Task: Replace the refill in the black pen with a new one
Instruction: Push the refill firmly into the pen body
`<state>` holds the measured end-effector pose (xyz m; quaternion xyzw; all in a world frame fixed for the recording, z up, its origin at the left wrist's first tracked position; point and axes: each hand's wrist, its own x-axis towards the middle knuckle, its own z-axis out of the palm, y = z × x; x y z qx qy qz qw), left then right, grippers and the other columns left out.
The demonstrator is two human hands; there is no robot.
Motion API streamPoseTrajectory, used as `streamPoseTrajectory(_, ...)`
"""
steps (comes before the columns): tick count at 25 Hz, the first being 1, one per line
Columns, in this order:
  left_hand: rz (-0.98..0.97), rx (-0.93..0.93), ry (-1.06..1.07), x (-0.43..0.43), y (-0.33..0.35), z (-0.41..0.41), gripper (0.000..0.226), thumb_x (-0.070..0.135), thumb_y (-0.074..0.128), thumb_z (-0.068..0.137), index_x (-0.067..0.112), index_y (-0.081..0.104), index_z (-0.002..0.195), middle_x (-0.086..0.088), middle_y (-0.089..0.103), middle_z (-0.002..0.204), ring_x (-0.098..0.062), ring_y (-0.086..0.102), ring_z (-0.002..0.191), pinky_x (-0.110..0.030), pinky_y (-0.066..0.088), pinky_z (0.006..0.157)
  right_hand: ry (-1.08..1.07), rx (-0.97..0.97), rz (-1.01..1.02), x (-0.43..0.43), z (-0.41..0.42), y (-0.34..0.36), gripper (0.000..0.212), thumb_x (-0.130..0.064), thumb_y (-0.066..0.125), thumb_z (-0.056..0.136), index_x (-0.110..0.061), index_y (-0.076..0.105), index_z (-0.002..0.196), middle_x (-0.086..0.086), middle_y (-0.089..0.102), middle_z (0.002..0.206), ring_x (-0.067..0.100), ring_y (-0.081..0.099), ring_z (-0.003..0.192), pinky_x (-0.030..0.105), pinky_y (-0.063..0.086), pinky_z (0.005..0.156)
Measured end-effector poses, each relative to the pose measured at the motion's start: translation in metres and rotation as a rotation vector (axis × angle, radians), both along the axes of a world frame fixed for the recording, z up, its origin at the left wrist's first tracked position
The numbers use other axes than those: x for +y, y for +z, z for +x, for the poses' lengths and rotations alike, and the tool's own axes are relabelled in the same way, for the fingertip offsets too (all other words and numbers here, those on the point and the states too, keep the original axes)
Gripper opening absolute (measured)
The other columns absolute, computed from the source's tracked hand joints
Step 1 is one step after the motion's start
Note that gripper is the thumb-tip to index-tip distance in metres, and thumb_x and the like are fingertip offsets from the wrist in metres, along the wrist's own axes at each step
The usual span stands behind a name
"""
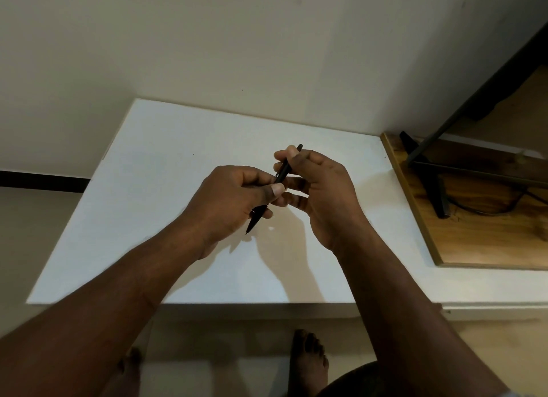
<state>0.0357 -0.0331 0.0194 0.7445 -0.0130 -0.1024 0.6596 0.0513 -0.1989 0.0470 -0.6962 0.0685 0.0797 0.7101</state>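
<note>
White table [178, 189] is sitting against a cream wall [207, 41], and I am standing at its near edge. I am holding the black pen [284, 171] in both hands above the middle of the table, slanted. My left hand [231, 201] is gripping the lower half, thumb pressing on the barrel, tip pointing out toward the near side. My right hand [323, 195] is pinching the upper half, fingers curling round it, top end poking out on the far side. Wooden board [489, 242] carrying a black stand [439, 189] is lying to the right.
</note>
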Motion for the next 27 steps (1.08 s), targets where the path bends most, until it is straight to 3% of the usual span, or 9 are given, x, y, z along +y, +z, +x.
streamPoseTrajectory(6,0.019,0.06,-0.073,-0.002,0.001,0.0,0.017,0.04,0.071,0.093,0.027,0.081,0.096,0.008,0.083,0.089,-0.012,0.079,0.077,-0.031,0.054,0.074,-0.134,0.001,0.118,-0.005,0.001,0.0,0.034,-0.042,0.056,0.108,-0.014,0.075,0.103,0.001,0.082,0.093,0.019,0.079,0.086,0.034,0.061,0.08)
streamPoseTrajectory(10,0.039,0.066,-0.117,-0.006,0.0,-0.002,0.015,0.038,0.075,0.09,0.024,0.082,0.09,0.005,0.083,0.086,-0.014,0.079,0.077,-0.03,0.054,0.073,-0.118,0.136,0.406,0.007,-0.002,-0.004,0.067,-0.066,0.04,0.106,-0.008,0.074,0.102,0.006,0.077,0.082,0.021,0.076,0.076,0.033,0.061,0.07)
streamPoseTrajectory(13,0.089,0.065,-0.167,-0.005,-0.001,-0.004,0.016,0.039,0.077,0.088,0.024,0.082,0.084,0.004,0.083,0.084,-0.013,0.079,0.076,-0.031,0.054,0.073,-0.105,0.245,0.532,0.01,-0.004,-0.006,0.069,-0.068,0.038,0.105,-0.009,0.066,0.085,0.005,0.066,0.069,0.023,0.07,0.065,0.032,0.061,0.066)
streamPoseTrajectory(19,0.213,0.071,-0.136,-0.004,-0.001,-0.004,0.062,0.081,0.056,0.077,0.025,0.08,0.084,0.011,0.081,0.079,-0.007,0.077,0.072,-0.027,0.055,0.07,-0.201,0.268,0.746,-0.004,-0.001,0.0,0.065,-0.069,0.04,0.102,-0.017,0.046,0.063,-0.003,0.035,0.06,0.015,0.033,0.049,0.029,0.035,0.055)
streamPoseTrajectory(22,0.195,0.095,-0.106,-0.003,-0.003,-0.002,0.065,0.083,0.052,0.077,0.025,0.079,0.086,0.012,0.081,0.08,-0.007,0.077,0.071,-0.028,0.056,0.071,-0.227,0.293,0.804,-0.009,-0.001,0.002,0.064,-0.066,0.044,0.101,-0.018,0.042,0.06,-0.004,0.029,0.056,0.013,0.022,0.045,0.025,0.024,0.047)
streamPoseTrajectory(27,0.18,0.121,-0.205,-0.005,-0.003,-0.004,0.067,0.083,0.05,0.077,0.023,0.08,0.083,0.004,0.082,0.078,-0.009,0.078,0.071,-0.024,0.054,0.067,-0.204,0.331,0.865,-0.003,-0.004,-0.001,0.058,-0.056,0.048,0.099,-0.019,0.039,0.056,-0.005,0.027,0.051,0.012,0.02,0.039,0.023,0.015,0.042)
